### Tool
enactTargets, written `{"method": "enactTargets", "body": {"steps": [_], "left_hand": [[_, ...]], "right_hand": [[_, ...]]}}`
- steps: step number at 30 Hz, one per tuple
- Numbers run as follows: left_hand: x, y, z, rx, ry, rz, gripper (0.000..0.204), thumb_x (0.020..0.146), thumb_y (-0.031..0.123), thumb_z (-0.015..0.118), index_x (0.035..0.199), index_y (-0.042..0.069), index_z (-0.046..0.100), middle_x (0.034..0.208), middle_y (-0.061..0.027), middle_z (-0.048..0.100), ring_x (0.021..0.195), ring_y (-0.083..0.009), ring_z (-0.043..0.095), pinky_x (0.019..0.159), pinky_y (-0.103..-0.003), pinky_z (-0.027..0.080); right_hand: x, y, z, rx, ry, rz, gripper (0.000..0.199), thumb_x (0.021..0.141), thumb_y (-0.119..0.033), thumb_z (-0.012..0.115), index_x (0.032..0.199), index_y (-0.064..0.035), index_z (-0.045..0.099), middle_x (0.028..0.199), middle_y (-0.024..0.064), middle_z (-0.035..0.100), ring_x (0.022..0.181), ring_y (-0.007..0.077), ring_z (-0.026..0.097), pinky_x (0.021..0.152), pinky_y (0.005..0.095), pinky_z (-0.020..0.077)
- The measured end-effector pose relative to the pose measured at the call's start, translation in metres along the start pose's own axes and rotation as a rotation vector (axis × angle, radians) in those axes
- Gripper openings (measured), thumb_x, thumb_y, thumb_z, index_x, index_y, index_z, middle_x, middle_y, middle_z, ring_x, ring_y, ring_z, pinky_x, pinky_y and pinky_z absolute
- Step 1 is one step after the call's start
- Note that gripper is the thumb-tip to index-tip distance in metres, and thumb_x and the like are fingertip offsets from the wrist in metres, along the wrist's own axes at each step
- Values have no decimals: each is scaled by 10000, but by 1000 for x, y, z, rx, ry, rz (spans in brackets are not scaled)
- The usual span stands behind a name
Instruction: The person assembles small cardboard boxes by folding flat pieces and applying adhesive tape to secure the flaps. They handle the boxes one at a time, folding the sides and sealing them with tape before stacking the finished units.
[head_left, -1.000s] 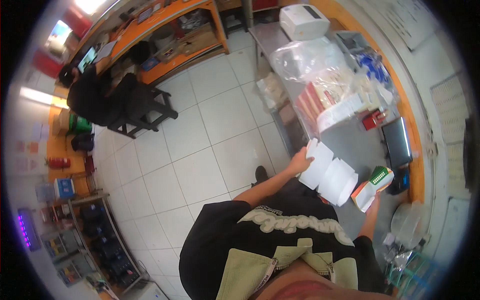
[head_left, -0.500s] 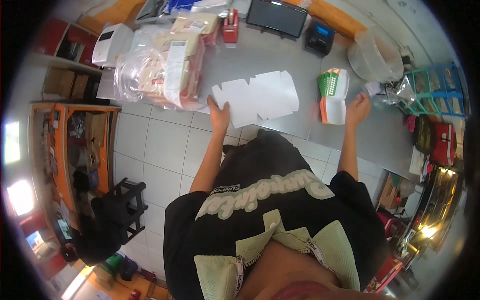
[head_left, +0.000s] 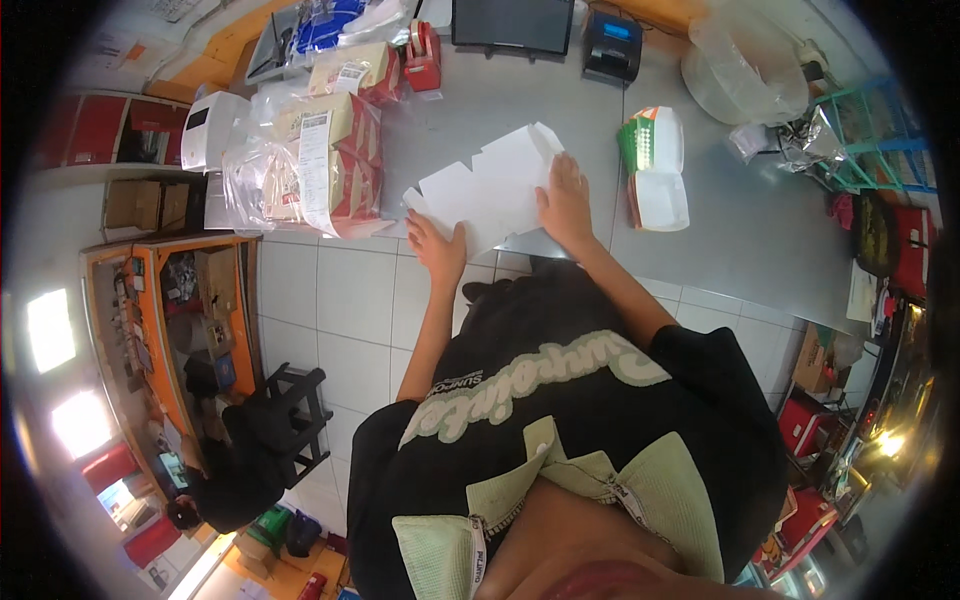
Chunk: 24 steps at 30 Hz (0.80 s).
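Two hands press flat on a white die-cut cardboard sheet [head_left: 490, 185] lying unfolded at the grey worktop [head_left: 740, 250] edge: left hand [head_left: 437, 245] w/ palm down on its near corner, right hand [head_left: 566, 200] spread on its right side, neither gripping. Bagged cartons [head_left: 310, 165] lie just left; green-and-white box stack [head_left: 655, 165] sits to the right.

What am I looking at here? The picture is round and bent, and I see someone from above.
A person wears a wide fisheye camera on the head, looking down, so edges curve. No machine here: just two bare hands. The left hand and right hand press flat on a white die-cut cardboard sheet lying on a grey counter. Neither hand grips anything. To the left is a clear bag of boxes; to the right a stack of green-and-white cartons. Farther back stands a dark screen.
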<state>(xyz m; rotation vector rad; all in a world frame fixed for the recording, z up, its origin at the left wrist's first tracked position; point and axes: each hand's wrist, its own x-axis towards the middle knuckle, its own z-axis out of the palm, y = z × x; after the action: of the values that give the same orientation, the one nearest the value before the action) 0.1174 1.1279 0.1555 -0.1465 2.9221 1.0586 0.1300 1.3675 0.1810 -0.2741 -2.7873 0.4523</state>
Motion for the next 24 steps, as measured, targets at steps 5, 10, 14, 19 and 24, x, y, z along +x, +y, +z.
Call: {"method": "enactTargets", "body": {"steps": [5,10,14,19,24], "left_hand": [[-20,43,-23,142,14,-14,961,832,288,707,1545,-4,133,1585,-324,88,1437,-553,76,1151,-607,135],[11,57,-36,-166,39,195,804,839,100,667,1520,13,250,1476,-296,374,1354,-435,386,1094,-485,334],[25,68,-47,-490,-134,-8,579,877,-22,567,1427,-42,385,1304,-206,586,1155,-300,609,971,-383,473],[22,64,-89,-946,-213,-200,394,953,37,565,1331,-38,480,1241,-138,621,1100,-245,627,947,-356,500],[42,32,-76,-1166,-353,-408,409,972,118,599,1340,-11,479,1214,-109,619,1114,-232,611,972,-404,496]], "right_hand": [[26,2,-14,532,-244,357,539,827,-163,731,1288,-19,490,1151,198,614,1028,291,629,903,402,491],[71,66,27,431,-154,39,376,788,-126,719,1117,-39,559,781,133,654,803,334,662,750,408,528],[93,74,21,601,-395,159,407,783,-118,692,1162,-30,574,801,111,650,829,299,660,766,390,525],[107,84,-24,944,-764,214,525,820,-155,712,1305,-53,537,1010,133,681,977,260,665,863,367,522],[92,70,2,945,-386,276,559,857,-205,731,1338,-17,519,1170,172,647,1105,240,615,961,346,463]]}}
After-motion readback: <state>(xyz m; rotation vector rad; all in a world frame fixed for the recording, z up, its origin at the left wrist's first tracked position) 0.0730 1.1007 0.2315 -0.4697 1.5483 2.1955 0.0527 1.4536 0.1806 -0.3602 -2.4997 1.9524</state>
